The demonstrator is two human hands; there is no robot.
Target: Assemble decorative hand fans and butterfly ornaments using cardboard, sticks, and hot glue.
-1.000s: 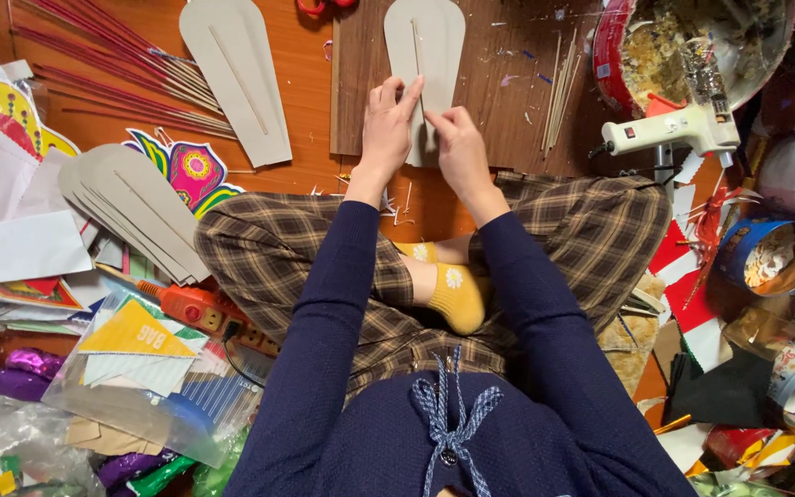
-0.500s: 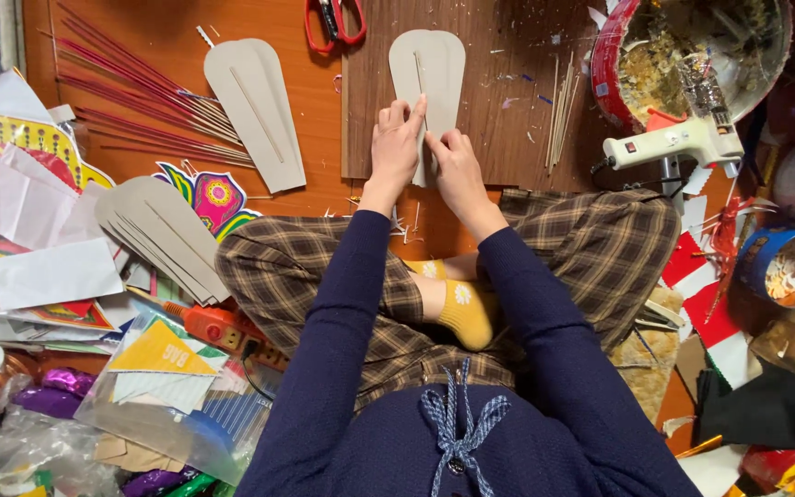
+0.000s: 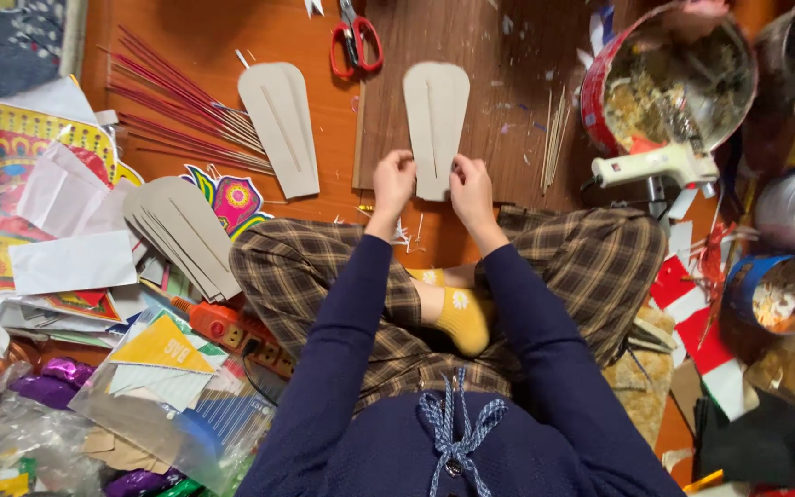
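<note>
- I see my left hand (image 3: 394,175) pinching the lower left corner of a grey cardboard paddle shape (image 3: 435,121), fingers curled onto its edge.
- My right hand (image 3: 471,184) grips the lower right corner of the same paddle shape, thumb and fingers closed on the card.
- The paddle shape lies flat on a dark wooden board (image 3: 499,83) at twelve o'clock from my hands, narrow end towards me, with a thin stick running down its middle.
- A second paddle cut-out (image 3: 280,127) rests on the orange floor at ten o'clock, well apart from my left hand.
- Red-handled scissors (image 3: 355,41) sit at eleven o'clock, just beside the board's left edge.
- A spread of red sticks (image 3: 177,106) fans out at ten o'clock, next to the second cut-out.
- A stack of further grey cut-outs (image 3: 181,235) lies at nine o'clock, near my left knee.
- A white glue gun (image 3: 655,166) lies at three o'clock from my right hand, below a red-rimmed round tin (image 3: 669,78) full of scraps.
- Thin pale skewers (image 3: 554,138) lie on the board between the paddle and the tin.
- My legs are crossed in plaid trousers, one yellow sock (image 3: 462,317) showing at six o'clock.
</note>
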